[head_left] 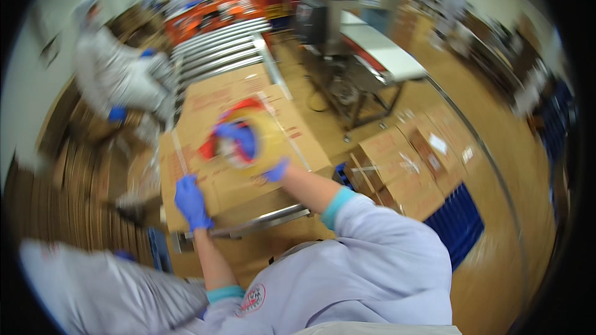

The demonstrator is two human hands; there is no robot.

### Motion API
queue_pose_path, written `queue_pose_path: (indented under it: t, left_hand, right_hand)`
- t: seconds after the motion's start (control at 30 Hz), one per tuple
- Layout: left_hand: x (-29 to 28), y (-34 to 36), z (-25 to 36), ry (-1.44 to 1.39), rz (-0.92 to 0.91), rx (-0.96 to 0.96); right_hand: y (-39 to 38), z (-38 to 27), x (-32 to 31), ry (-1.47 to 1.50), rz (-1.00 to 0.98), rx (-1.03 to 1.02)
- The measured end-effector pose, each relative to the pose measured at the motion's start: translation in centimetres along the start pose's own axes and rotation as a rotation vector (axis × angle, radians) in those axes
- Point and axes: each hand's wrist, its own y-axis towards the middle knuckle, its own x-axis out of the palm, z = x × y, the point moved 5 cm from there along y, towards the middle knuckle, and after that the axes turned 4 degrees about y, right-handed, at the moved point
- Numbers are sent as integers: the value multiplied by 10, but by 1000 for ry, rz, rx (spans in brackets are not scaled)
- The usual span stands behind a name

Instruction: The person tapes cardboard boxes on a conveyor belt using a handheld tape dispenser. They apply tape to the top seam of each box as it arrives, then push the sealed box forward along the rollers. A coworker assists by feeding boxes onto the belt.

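Observation:
In my right hand (pixel 277 170) is a red tape dispenser (pixel 243 107) with a large yellowish roll of tape (pixel 272 139); motion smears it. My blue-gloved fingers show through the middle of the roll, wrapped around the dispenser. Under it lies a large brown cardboard box (pixel 233 189) with its top flaps folded down. My left hand (pixel 192 201), also in a blue glove, rests with fingers stretched out on the box's near left edge. A pale strip of tape (pixel 179 152) runs from near those fingers toward the far side.
Behind the box, a roller conveyor (pixel 220 49) leads to orange crates (pixel 242 3). A seated person (pixel 115 71) in white is at its left, near stacked flat cardboard (pixel 93 192). On the right stand a belt machine (pixel 385 56) and boxes (pixel 403 155) on a blue pallet (pixel 458 220).

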Motion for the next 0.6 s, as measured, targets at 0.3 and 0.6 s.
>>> queue_pose_path:
  t: [0.3,0.6]
  left_hand:
    - [0,18,-14,-530,70,-204]
    - [-34,17,-26,-567,242,130]
  right_hand:
    - [-18,35,185,1426,-261,1049]
    - [1,22,54,489,-174,516]
